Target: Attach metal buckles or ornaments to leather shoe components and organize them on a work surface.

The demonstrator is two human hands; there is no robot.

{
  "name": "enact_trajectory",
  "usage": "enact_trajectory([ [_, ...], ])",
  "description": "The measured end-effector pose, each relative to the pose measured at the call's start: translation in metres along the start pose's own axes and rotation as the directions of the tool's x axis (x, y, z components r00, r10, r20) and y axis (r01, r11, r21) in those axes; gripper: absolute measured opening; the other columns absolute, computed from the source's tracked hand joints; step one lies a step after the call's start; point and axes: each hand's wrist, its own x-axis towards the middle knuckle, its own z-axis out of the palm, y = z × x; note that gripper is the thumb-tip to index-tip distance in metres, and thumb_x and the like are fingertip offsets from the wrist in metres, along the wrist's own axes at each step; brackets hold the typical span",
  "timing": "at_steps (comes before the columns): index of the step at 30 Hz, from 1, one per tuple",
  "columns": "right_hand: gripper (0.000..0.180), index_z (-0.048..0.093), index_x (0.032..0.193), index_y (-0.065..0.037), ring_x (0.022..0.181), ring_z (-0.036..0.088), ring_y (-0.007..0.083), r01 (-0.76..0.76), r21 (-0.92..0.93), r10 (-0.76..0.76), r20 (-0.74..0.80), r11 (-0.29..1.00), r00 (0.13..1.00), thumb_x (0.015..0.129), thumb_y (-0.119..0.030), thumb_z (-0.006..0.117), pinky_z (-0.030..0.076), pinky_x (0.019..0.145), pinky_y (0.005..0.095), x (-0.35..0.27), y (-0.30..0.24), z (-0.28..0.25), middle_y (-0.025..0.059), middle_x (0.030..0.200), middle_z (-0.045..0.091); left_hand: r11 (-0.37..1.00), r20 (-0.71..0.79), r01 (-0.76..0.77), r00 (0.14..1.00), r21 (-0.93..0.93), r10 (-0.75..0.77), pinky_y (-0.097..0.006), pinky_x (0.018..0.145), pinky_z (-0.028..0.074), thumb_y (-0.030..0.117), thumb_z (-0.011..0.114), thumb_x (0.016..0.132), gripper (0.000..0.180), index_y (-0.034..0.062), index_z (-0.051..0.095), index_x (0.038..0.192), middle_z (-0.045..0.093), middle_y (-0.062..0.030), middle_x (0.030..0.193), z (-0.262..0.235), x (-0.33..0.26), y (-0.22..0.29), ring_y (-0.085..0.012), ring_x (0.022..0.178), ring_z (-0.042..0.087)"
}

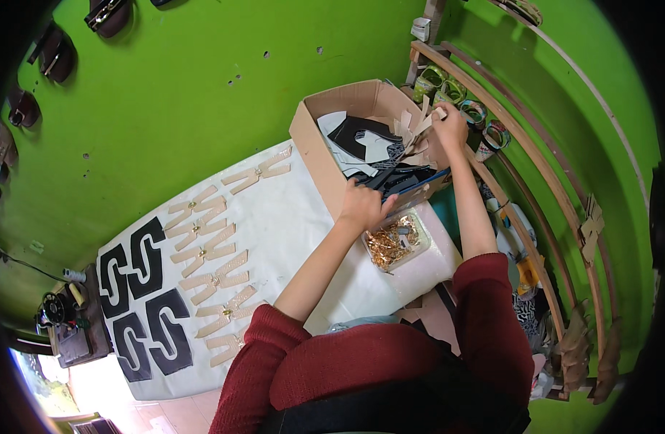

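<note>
Black S-shaped cutouts [144, 293], far left of the cardboard box [319, 141]. Tan X-shaped strap pieces [211, 253], in a column left of it. Left hand [363, 205], curled over the box's near wall, contents indiscernible. Right hand [450, 124], inside the box, pinching tan cut pieces [416, 134].

Both my arms reach forward, bare from the elbows down, red sleeves pushed up. My left hand [363, 206] sits nearer to me, knuckles up, fingers curled down in a loose grip. My right arm stretches farther out, nearly straight, and my right hand [450, 124] pinches with its fingertips.
</note>
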Motion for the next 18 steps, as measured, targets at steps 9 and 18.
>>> enact_trajectory([
  [9,0.018,0.066,0.094,-0.005,0.070,0.065,0.0143,0.245,0.386,-0.126,-0.308,0.889,0.943,0.079,-0.013,0.066,0.051,0.064,0.0280,-0.002,-0.024,-0.032,0.0088,0.079,0.068,0.988,-0.084,-0.009,0.996,-0.154,-0.004,-0.041,0.095,0.033,0.046,0.041,0.090,0.051,0.0015,0.065,0.096,0.065,-0.0171,0.097,0.001,0.001,-0.002,-0.0293,0.097,0.058],
  [18,0.019,0.056,0.102,-0.004,0.076,0.057,0.0082,-0.141,0.930,-0.028,0.160,0.339,0.987,0.086,-0.011,0.064,0.047,0.065,0.0211,-0.073,-0.087,-0.039,0.0029,0.091,0.061,-0.250,-0.010,-0.112,0.928,-0.962,-0.374,-0.039,0.104,0.033,0.056,0.032,0.094,0.072,0.0016,0.024,0.141,0.034,-0.0141,0.143,-0.006,-0.027,-0.033,-0.0269,0.126,0.042],
])
